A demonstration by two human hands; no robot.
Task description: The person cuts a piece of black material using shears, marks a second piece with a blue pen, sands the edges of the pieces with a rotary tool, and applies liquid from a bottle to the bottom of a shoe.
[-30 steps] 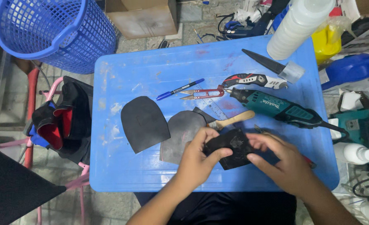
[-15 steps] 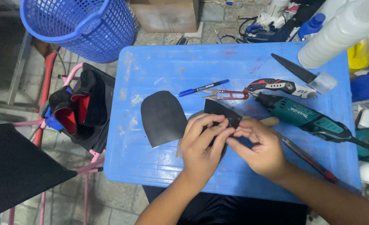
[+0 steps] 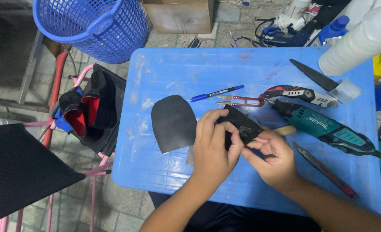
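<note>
Both forearms reach in from the table's (image 3: 164, 68) near edge. The left hand (image 3: 214, 148) curls palm-down, gripping a black rubber piece (image 3: 242, 123) near the middle; the right hand (image 3: 272, 157) pinches its lower edge. Beyond the far-left corner, a blue basket's (image 3: 91, 25) contents cannot be made out.

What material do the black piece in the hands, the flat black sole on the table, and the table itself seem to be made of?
Black piece, held by both hands: probably rubber, matte and dark; hard to tell more.
Sole: likely rubber sheet, thin and flat with a dull, even surface.
Table: moulded plastic, blue, with scuffs and whitish stains.
</note>
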